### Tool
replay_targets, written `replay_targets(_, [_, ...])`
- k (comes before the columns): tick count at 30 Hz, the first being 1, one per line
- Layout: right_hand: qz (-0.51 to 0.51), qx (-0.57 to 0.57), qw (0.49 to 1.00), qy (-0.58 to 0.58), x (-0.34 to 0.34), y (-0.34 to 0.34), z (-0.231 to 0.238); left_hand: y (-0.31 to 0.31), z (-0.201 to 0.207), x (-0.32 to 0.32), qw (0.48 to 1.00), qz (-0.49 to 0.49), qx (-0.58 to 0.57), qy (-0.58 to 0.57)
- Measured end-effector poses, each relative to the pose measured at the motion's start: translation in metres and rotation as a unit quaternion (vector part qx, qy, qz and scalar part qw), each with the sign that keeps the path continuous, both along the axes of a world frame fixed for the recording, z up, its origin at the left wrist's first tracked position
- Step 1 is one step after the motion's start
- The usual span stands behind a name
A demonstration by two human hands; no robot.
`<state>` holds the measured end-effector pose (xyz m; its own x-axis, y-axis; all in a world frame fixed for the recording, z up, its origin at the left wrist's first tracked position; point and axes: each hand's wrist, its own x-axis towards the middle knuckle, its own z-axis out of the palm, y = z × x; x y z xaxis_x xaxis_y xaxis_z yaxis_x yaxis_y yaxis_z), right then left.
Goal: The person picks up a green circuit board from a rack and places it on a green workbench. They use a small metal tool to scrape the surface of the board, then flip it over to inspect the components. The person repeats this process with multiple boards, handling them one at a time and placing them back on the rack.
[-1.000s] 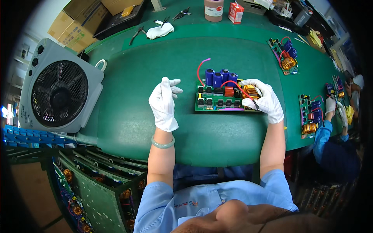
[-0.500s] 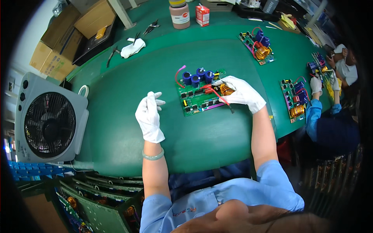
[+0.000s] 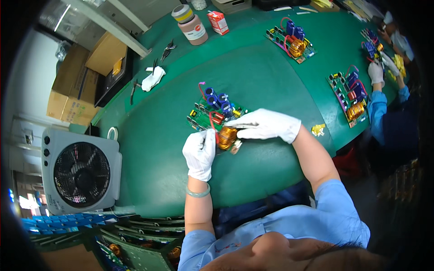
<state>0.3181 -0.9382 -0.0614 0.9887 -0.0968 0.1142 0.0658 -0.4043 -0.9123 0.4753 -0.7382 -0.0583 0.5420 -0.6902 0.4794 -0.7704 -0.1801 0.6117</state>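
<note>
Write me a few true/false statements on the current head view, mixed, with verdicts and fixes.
1. The left hand and right hand both wear white fabric gloves. True.
2. The right hand's fingers are at the orange, copper-wound ring coil. True.
3. The grey plastic box fan stands at the right of the picture. False: it stands at the left.
4. The small red-and-white carton is left of the pinkish plastic jar. False: it is right of it.
5. The green circuit board at the hands is the only one in view. False: another board lies farther right, among others.
6. A pale green, smooth bangle circles the left wrist. True.
</note>
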Motion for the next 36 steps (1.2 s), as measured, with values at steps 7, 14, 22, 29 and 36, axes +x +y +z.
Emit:
replay_targets(7, [-0.224,0.087,0.971,-0.001,-0.001,-0.023,0.014,0.002,0.004,0.012,0.987,-0.160,0.003,0.000])
replay_targets(14, [-0.230,0.107,0.966,0.052,0.005,-0.021,0.009,-0.017,0.013,-0.005,0.971,-0.188,0.030,-0.142])
replay_targets(22, [-0.249,0.068,0.966,0.022,0.006,-0.025,-0.001,-0.007,0.001,0.014,0.990,-0.056,0.005,-0.131])
replay_targets(29, [-0.236,0.032,0.971,-0.008,0.009,-0.026,-0.014,0.003,-0.012,0.068,0.988,0.063,0.034,-0.140])
replay_targets(36, [-0.228,-0.009,0.973,0.010,0.011,-0.029,-0.017,0.001,-0.009,0.075,0.988,0.087,0.076,-0.099])
